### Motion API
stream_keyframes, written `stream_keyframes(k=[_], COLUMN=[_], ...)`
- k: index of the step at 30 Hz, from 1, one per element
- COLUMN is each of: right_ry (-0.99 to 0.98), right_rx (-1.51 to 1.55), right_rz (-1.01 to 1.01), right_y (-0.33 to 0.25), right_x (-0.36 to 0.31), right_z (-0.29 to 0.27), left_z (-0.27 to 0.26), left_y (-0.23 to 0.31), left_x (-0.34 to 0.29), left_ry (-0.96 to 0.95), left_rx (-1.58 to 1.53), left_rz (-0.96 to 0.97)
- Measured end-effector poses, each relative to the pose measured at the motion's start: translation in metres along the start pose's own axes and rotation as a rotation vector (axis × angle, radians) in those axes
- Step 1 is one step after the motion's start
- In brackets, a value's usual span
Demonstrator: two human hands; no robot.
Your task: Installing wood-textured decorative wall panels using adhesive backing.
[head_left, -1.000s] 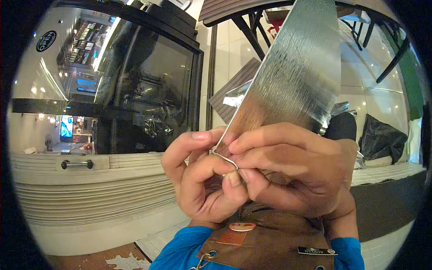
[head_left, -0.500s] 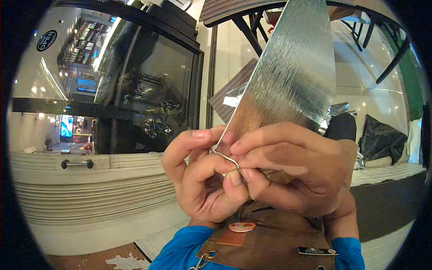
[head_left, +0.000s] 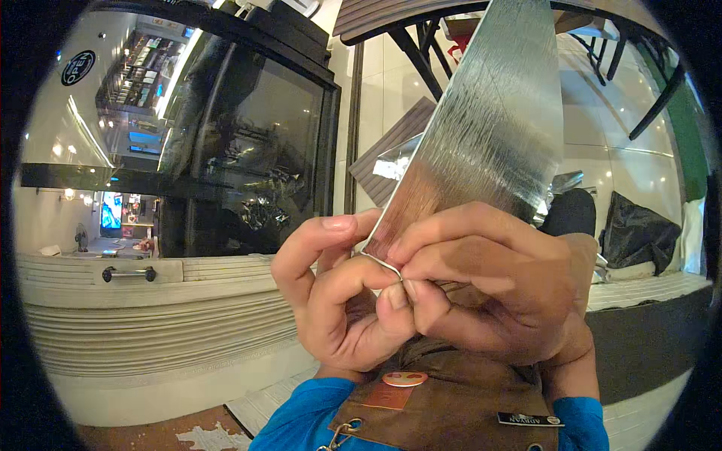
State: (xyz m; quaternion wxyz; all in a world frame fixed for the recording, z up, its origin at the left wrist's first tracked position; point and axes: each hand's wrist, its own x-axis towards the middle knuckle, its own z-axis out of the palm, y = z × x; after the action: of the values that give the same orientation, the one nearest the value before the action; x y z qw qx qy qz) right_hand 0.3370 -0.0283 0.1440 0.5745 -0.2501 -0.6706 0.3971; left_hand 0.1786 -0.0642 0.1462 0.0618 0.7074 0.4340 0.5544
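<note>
A long, shiny silver sheet [head_left: 496, 113], brushed-looking and slightly reflective, rises away from me and narrows toward the near end. Its pale edge bends at a corner between my hands. My left hand [head_left: 342, 301] pinches this near corner, thumb and curled finger closed on it, with the index finger bent behind the edge. From the other side my right hand [head_left: 496, 282] grips the same end, thumb and fingers pressed together on it. The two thumbs nearly touch. The fingers hide part of the near end, and the far end runs out at the top of the picture.
A black-framed glass door [head_left: 271, 135] lies to the left, beside a white ribbed panel [head_left: 173, 323] with a dark handle [head_left: 128, 274]. A slatted table [head_left: 414, 16] with black legs stands ahead. Black plastic [head_left: 639, 233] lies at the right. I wear a brown apron [head_left: 459, 398].
The silver sheet has tilted slightly to the right along its upper length, showing more of a red thing behind it. Both hands keep their grip at nearly the same place.
</note>
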Motion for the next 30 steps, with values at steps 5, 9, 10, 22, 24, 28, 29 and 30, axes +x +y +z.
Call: stream_keyframes(k=[5,9,10,22,24,28,29,30], right_ry=[0.003,0.014,0.017,-0.019,-0.010,0.001,-0.006,-0.009], right_rx=[0.023,0.029,0.034,0.049,0.073,0.087,0.086,0.086], right_rz=[-0.007,-0.017,-0.019,-0.011,0.001,-0.010,-0.011,-0.012], right_y=[0.0011,0.0003,0.0004,0.0023,0.0024,0.0024,0.0024,0.0024], right_x=[0.0010,0.0013,0.0013,0.0012,0.0016,0.0025,0.0026,0.0027], right_z=[0.0015,0.0021,0.0023,0.0016,0.0020,0.0024,0.0024,0.0023], left_z=[0.0044,0.0035,0.0016,-0.0020,-0.0018,-0.0003,-0.0013,-0.0020], left_y=[-0.0061,-0.0068,-0.0053,-0.0044,-0.0041,-0.0056,-0.0062,-0.0069], left_x=[0.0005,0.0012,0.0011,0.0006,0.0003,-0.0012,-0.0009,-0.0007], left_ry=[0.003,0.041,0.007,-0.043,-0.055,-0.031,-0.050,-0.032], left_rx=[0.001,-0.022,-0.019,-0.010,-0.007,-0.045,-0.054,-0.056], left_rz=[0.046,0.079,0.039,0.005,0.005,-0.011,-0.008,-0.011])
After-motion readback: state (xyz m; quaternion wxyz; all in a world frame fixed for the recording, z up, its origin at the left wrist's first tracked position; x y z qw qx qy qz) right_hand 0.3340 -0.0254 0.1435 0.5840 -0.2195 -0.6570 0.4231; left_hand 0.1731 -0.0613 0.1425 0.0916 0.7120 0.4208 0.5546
